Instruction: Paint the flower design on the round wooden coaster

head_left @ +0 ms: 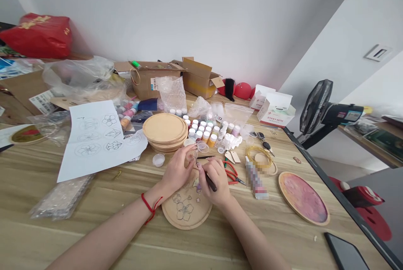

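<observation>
My left hand, with a red cord at the wrist, has its fingers closed around a small clear plastic cup. In my right hand is a dark-handled paintbrush, gripped like a pen; its tip is at the cup and too small to make out. Beneath both hands lies a round wooden plate with flower outlines drawn on it and a small purple patch, partly covered by the fingers. Several white-capped paint bottles and a stack of wooden plates stand just beyond.
A sheet of flower sketches lies left, over bubble wrap. Red-handled pliers, a paint tube, a pink-painted plate and a phone are at right. Cardboard boxes line the wall; a fan stands beyond the edge.
</observation>
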Demonstrator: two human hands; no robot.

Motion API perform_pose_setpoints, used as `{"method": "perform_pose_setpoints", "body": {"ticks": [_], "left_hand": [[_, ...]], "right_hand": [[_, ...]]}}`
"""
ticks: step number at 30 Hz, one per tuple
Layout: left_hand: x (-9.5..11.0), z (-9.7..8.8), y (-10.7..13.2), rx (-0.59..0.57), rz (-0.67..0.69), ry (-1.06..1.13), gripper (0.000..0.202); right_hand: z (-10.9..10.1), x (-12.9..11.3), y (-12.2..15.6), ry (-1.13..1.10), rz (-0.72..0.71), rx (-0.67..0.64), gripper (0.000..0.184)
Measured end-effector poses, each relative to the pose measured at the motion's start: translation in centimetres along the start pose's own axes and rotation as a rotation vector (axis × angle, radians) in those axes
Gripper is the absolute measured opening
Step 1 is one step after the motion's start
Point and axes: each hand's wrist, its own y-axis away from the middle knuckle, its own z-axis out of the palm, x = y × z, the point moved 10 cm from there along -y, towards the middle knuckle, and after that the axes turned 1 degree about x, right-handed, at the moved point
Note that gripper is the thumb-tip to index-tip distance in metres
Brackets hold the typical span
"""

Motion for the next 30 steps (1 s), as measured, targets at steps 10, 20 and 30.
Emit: {"method": "perform_pose_setpoints", "body": {"ticks": [10, 20, 30], "left_hand": [[0.6, 0.0, 0.0, -0.003, 0.058, -0.023, 0.044], [0.8, 0.5, 0.2, -0.035, 0.080, -0.005, 0.043], [0.9, 0.3, 0.2, -0.008, 0.095, -0.017, 0.051]], "right_hand": [[-0.3, 0.0, -0.4, -0.030, 0.019, -0.028, 0.010], [0.2, 4.5, 1.3, -0.184, 0.552, 0.040, 0.034], [2.4, 8.4, 4.6, -0.746, 1.119, 0.307, 0.035]]}}
